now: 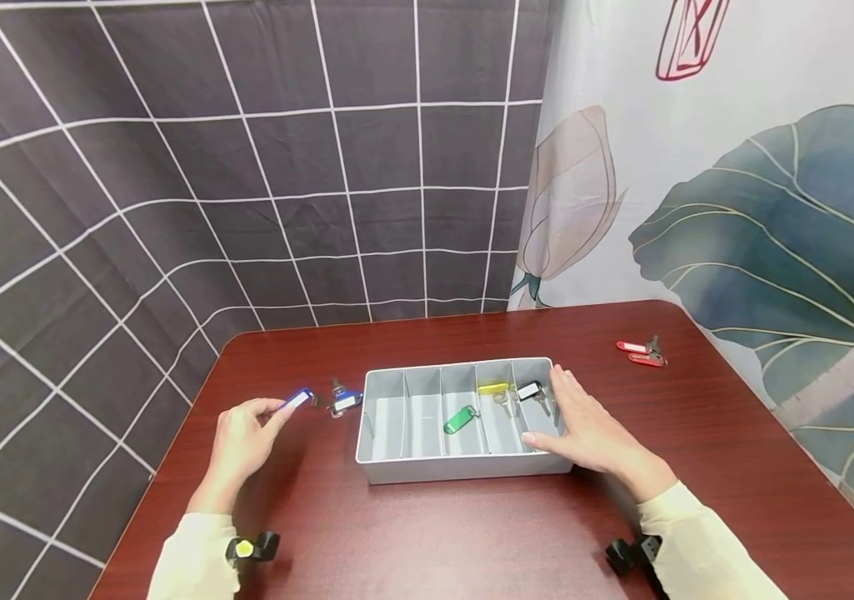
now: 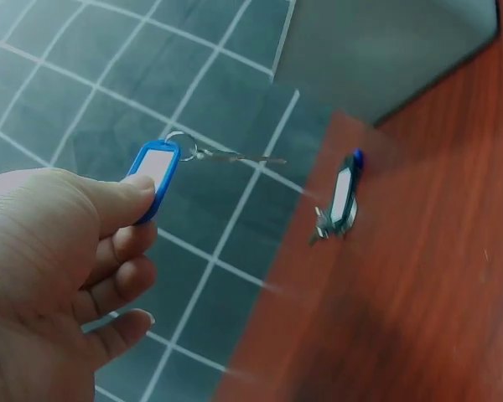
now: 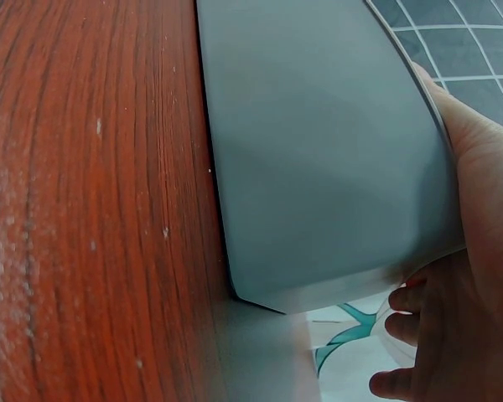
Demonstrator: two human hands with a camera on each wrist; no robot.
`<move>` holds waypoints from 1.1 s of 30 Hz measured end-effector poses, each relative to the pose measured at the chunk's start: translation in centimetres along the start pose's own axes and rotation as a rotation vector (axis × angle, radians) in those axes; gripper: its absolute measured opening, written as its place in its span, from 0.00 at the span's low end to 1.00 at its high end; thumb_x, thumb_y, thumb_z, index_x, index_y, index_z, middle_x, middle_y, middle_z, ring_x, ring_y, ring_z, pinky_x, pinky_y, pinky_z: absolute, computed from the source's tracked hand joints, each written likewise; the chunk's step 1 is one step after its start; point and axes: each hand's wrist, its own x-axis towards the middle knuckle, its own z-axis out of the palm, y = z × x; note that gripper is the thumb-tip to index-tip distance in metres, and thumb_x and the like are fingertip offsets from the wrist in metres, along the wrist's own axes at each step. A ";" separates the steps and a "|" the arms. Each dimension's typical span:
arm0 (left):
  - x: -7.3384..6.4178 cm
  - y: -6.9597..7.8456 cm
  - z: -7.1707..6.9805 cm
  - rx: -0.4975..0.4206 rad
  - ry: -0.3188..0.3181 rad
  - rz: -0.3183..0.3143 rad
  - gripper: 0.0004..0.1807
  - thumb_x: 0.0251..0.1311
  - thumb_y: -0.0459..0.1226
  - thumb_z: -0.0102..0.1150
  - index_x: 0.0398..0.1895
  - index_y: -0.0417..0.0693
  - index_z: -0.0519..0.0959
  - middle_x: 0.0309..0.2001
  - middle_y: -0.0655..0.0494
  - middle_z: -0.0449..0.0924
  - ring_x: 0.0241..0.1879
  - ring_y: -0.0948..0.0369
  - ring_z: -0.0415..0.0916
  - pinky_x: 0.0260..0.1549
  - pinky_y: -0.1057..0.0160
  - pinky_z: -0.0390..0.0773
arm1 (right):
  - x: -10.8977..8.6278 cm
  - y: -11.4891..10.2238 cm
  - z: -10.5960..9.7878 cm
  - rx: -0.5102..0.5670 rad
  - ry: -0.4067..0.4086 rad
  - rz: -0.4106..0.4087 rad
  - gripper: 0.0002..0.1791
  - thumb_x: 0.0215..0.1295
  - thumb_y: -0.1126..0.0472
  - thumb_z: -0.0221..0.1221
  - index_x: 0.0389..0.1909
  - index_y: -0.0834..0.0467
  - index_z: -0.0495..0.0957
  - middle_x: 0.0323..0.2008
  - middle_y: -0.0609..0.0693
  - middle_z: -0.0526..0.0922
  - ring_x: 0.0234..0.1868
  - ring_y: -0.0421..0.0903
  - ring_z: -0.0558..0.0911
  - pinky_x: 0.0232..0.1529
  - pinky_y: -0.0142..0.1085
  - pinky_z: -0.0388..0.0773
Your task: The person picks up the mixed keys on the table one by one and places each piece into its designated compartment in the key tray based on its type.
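Blue key tag (image 1: 297,400) is pinched by your left hand (image 1: 242,443) above the counter (image 1: 427,542), left of the gray tray (image 1: 464,469), near another blue tag (image 1: 347,402) lying there; your right hand (image 1: 601,432) grips the tray's right end, thumb over the rim

Head view downward, wrist views sharing tray (image 1: 471,468)

Dk grey white-grid cloth (image 1: 385,150) L; floral cloth (image 1: 621,50) (big blue-green leaf (image 1: 794,237)) R; red-brown table (image 1: 456,533) w/ sheen.
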 end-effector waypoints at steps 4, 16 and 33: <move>0.5 1.3 0.1 -0.030 0.013 0.030 0.08 0.54 0.40 0.70 0.30 0.44 0.87 0.22 0.56 0.81 0.20 0.62 0.69 0.20 0.62 0.70 | 0.0 0.1 0.0 -0.003 0.001 0.002 0.66 0.51 0.28 0.60 0.73 0.70 0.42 0.73 0.68 0.46 0.73 0.65 0.49 0.67 0.59 0.51; 1.4 5.1 0.8 -0.104 -0.007 0.074 0.07 0.52 0.39 0.72 0.31 0.45 0.87 0.27 0.56 0.84 0.21 0.63 0.71 0.21 0.63 0.73 | 0.0 0.0 0.0 -0.007 0.001 0.005 0.66 0.51 0.27 0.60 0.73 0.70 0.42 0.73 0.67 0.46 0.72 0.65 0.49 0.67 0.59 0.51; 2.0 9.2 3.8 -0.177 -0.064 0.140 0.06 0.52 0.38 0.71 0.31 0.46 0.88 0.29 0.56 0.85 0.24 0.63 0.75 0.24 0.63 0.75 | 0.1 0.1 0.1 -0.005 -0.002 0.006 0.66 0.51 0.28 0.60 0.73 0.70 0.41 0.73 0.67 0.46 0.73 0.65 0.49 0.67 0.59 0.51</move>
